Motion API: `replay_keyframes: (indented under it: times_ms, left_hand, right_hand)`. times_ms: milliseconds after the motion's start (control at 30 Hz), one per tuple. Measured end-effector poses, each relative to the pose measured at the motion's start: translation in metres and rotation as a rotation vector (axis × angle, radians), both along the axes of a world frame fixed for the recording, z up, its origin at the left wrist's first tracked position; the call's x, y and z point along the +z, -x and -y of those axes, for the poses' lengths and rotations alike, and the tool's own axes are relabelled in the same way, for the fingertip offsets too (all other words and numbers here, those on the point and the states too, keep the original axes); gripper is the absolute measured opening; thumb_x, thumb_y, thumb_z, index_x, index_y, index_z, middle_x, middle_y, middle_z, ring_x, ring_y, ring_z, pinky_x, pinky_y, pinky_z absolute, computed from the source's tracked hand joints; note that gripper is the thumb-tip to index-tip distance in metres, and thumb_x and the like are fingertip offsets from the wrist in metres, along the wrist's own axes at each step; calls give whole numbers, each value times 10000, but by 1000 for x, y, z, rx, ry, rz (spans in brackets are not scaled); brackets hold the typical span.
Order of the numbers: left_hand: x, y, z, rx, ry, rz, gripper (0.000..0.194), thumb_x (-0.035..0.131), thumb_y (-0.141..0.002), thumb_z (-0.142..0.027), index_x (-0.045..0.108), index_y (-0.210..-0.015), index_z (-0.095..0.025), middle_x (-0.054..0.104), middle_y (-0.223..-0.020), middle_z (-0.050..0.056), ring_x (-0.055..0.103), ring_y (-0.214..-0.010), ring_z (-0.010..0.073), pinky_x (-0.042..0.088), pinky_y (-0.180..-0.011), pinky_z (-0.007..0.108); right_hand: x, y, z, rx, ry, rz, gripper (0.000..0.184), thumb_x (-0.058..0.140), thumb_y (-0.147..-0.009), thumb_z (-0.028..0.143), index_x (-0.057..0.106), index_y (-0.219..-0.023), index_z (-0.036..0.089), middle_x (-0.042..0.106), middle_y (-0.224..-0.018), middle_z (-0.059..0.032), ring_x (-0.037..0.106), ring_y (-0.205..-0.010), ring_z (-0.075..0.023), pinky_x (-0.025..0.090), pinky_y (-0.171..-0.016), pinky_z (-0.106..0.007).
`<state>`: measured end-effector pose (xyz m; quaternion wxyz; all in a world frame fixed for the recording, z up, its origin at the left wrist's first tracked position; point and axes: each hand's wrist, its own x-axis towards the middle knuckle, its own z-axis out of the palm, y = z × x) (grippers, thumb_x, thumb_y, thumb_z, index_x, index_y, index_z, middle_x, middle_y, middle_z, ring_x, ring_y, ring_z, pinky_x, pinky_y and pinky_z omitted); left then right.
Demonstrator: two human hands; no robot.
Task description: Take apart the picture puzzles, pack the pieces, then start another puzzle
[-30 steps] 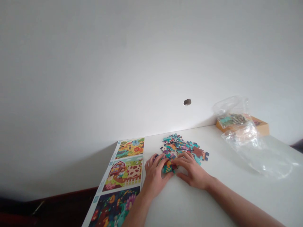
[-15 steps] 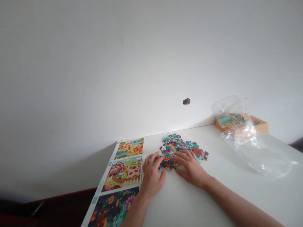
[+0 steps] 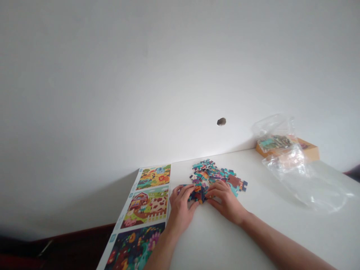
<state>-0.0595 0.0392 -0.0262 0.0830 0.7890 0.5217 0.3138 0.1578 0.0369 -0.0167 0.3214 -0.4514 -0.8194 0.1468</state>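
A small patch of dark blue and orange jigsaw puzzle pieces (image 3: 199, 195) lies between my two hands on the white table. My left hand (image 3: 181, 206) grips its left side, with thumb and fingers bent around the pieces. At the right side, my right hand (image 3: 225, 200) pinches the edge with its fingertips together. What exactly sits under the fingertips is partly hidden. Just beyond the hands spreads a heap of loose teal, purple and brown puzzle pieces (image 3: 206, 165).
Along the table's left edge runs a sheet with three pictures: a jungle scene (image 3: 154, 176), a farm scene (image 3: 149, 204) and a dark night scene (image 3: 135, 243). At the back right, clear plastic bags (image 3: 298, 165) lie over an orange box (image 3: 312, 153). A white wall (image 3: 180, 82) stands behind.
My hands have closed in on the dark pieces from either side. The fingers of my right hand have drawn together and slid slightly towards me. The heap behind looks the same.
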Motion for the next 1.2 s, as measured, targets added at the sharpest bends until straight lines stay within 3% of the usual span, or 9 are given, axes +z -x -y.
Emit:
replay_keyframes:
  times_ms: [233,333,433,567,767,900,1033,1200]
  left_hand:
    - [-2,3,-2,25,-51,0,372,630,-817,-160,630,-1176,-258,602,-1276,57,491,-1174,278,426,-1019,484]
    - [-3,4,0,-2,-47,-63,413,634,-820,-194,622,-1215,-311,490,-1418,43,423,-1271,307,392,-1048,529]
    - [-4,3,3,-17,-17,-130,443,703,-780,-288,630,-1208,-374,416,-1483,15,369,-1315,353,370,-1046,585]
    - [-8,2,1,23,-15,-145,367,649,-825,-279,649,-1182,-360,497,-1403,34,403,-1291,334,389,-1036,566]
    - [-10,3,-2,48,-52,-128,325,543,-880,-213,658,-1163,-321,534,-1340,52,454,-1248,291,425,-1023,513]
    - [-10,3,0,54,-57,-151,342,533,-887,-228,640,-1200,-314,511,-1361,65,444,-1259,296,418,-1033,523]
    - [-11,3,1,66,-73,-162,379,565,-884,-307,605,-1261,-301,464,-1402,90,412,-1292,324,409,-1041,546]
    - [-12,3,1,57,-75,-160,351,567,-887,-254,628,-1226,-320,456,-1401,79,402,-1294,326,422,-1027,559]
  right_hand:
    - [7,0,3,-93,-58,79,155,535,-938,273,690,-947,277,678,-923,-44,543,-934,-231,412,-878,-411]
    - [10,-8,1,-332,-151,191,183,543,-900,235,671,-1029,262,650,-1053,-90,526,-1005,-276,379,-915,-466]
    - [8,-21,-3,-626,-159,304,358,590,-842,270,591,-1197,228,608,-1154,-156,520,-1049,-340,360,-914,-528]
    - [2,-38,-6,-704,-31,330,449,586,-854,395,532,-1259,209,658,-1024,-149,582,-945,-341,380,-852,-525]
    - [-3,-46,-12,-602,-6,260,330,596,-868,317,589,-1190,247,707,-993,-79,610,-931,-277,346,-928,-494]
    - [3,-41,-11,-448,-51,125,139,564,-913,268,673,-995,245,709,-886,-51,598,-884,-239,406,-853,-408]
    - [16,-26,1,-54,-83,-49,163,528,-937,233,688,-967,226,674,-987,-75,588,-931,-201,461,-829,-326]
    - [26,-4,24,457,86,-32,380,496,-825,31,738,-1000,266,563,-1253,-59,568,-1082,-172,464,-921,-281]
